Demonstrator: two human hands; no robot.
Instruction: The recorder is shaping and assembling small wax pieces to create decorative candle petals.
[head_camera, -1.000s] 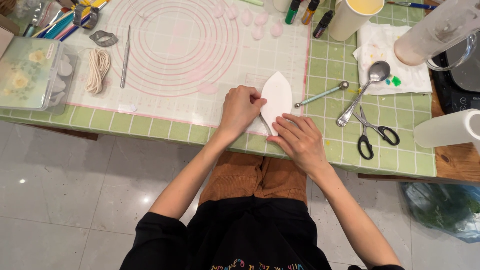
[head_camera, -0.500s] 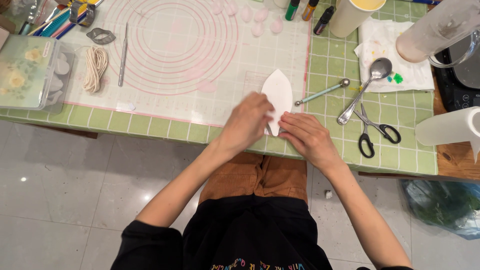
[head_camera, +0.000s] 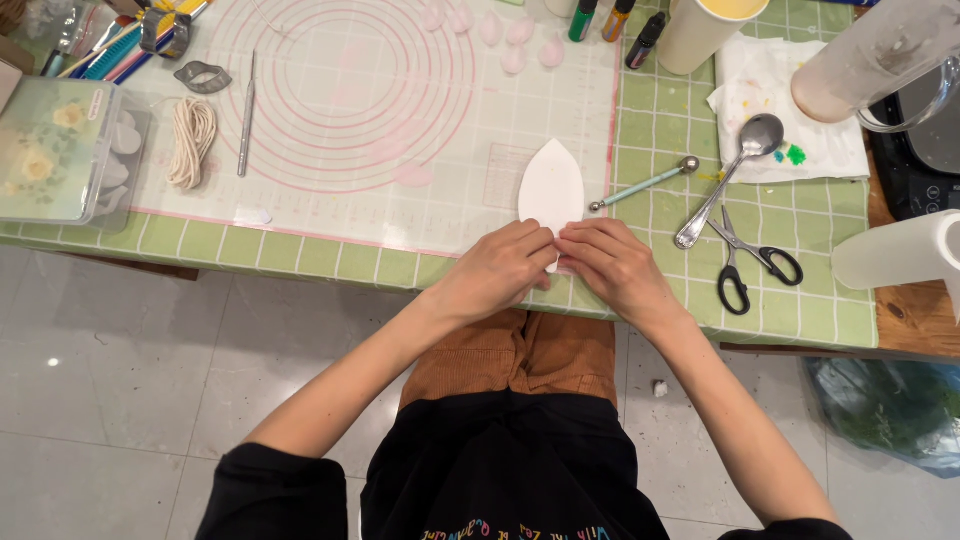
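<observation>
A: Edges and clearance?

B: Both hands work at the table's near edge (head_camera: 300, 262), where the white rolling mat (head_camera: 400, 190) meets green checked cloth. Bare mat lies far and left; a ball-tipped tool (head_camera: 643, 184), spoon (head_camera: 730, 170) and scissors (head_camera: 750, 262) lie close on the right.

A: The piece?

B: A flat white leaf-shaped sheet (head_camera: 551, 185), pointed tip facing far, surface plain.

A: Position against the hands?

B: Its near end sits under the fingertips. Left hand (head_camera: 497, 272) and right hand (head_camera: 615, 268) meet there, fingers narrowed, pinching that end.
</observation>
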